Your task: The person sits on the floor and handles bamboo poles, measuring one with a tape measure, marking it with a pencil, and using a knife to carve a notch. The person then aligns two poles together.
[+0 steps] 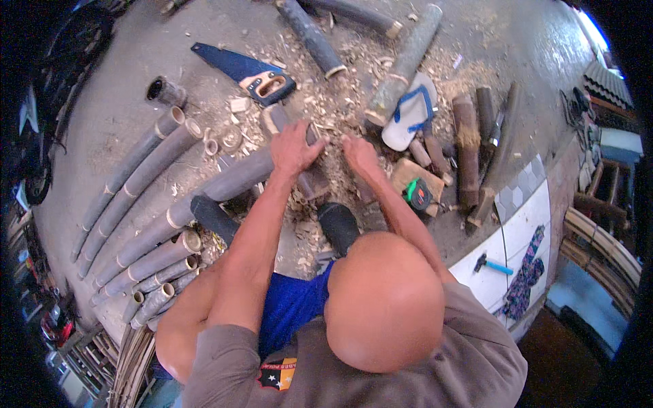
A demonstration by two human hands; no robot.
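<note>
A long dark bamboo pole (228, 178) runs from the lower left up to the middle of the head view, where its end lies on a wooden block (273, 117). My left hand (294, 148) is wrapped over the pole near that end, with the thumb pointing right. Just to the right, my right hand (360, 156) is closed, its fingertips close to the left thumb. Whatever the right fingers hold, if anything, is too small or hidden to make out. Wood shavings (333, 109) lie all around both hands.
A handsaw (248, 73) lies beyond my left hand. To the right are a white flip-flop (410, 112), a tape measure (417, 194) on a wood block and several bamboo pieces (466, 149). More bamboo poles (136, 180) lie left. A hammer (493, 264) rests on white tiles.
</note>
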